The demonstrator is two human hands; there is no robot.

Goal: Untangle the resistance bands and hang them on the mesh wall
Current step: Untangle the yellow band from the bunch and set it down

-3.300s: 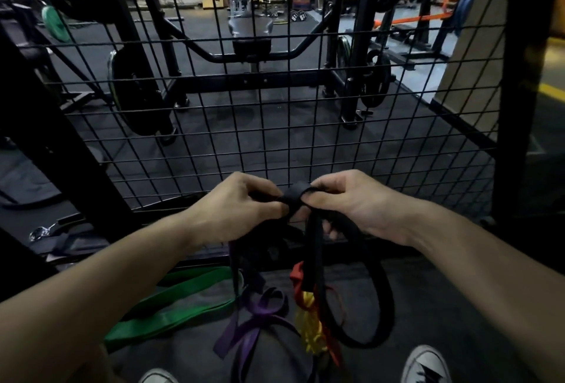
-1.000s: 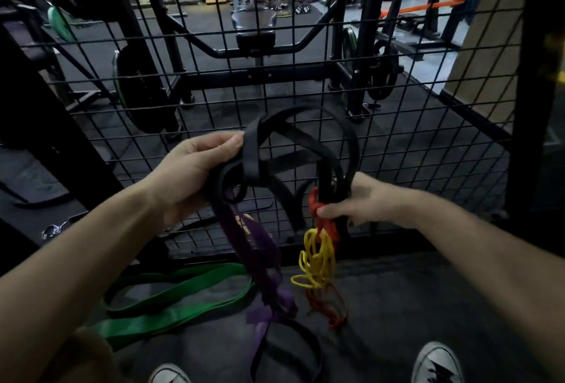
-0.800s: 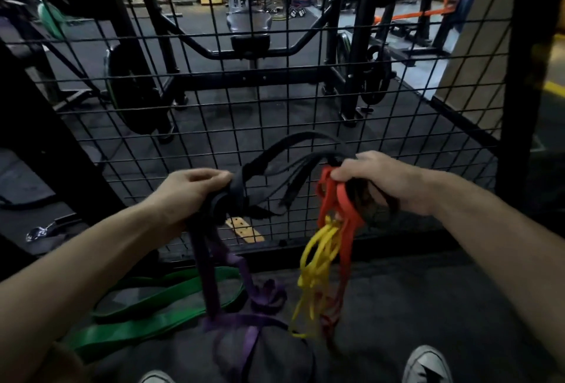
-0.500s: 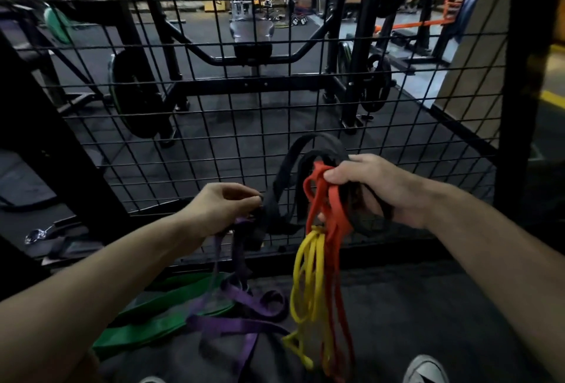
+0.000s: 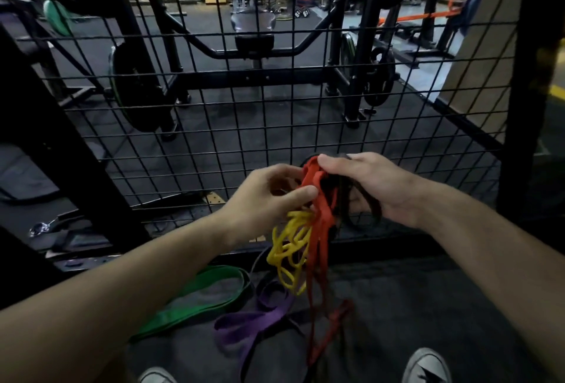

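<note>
Five bands are in play, one of each colour. The right hand (image 5: 371,188) grips a bunch of three at chest height, close to the mesh wall (image 5: 275,125): a red band (image 5: 319,199) looped over the fingers, a black band (image 5: 363,208) wrapped round the palm, and a yellow band (image 5: 290,254) snarled in a knot that dangles just beneath. The left hand (image 5: 269,196) pinches the red band between thumb and fingers right beside the other hand. The red band's tails drop almost to the floor.

Two more bands lie flat on the dark floor (image 5: 428,306) below: a green band (image 5: 198,300) to the left and a purple band (image 5: 253,315) beside it, their ends touching or overlapping; I cannot tell which. Nothing hangs on the mesh wall itself.

Two shoes show, a left shoe (image 5: 156,376) and a right shoe (image 5: 426,367), both cut off by the bottom edge. How the yellow knot threads through the red is too tangled to make out, and the black band mostly vanishes against the dim background.
</note>
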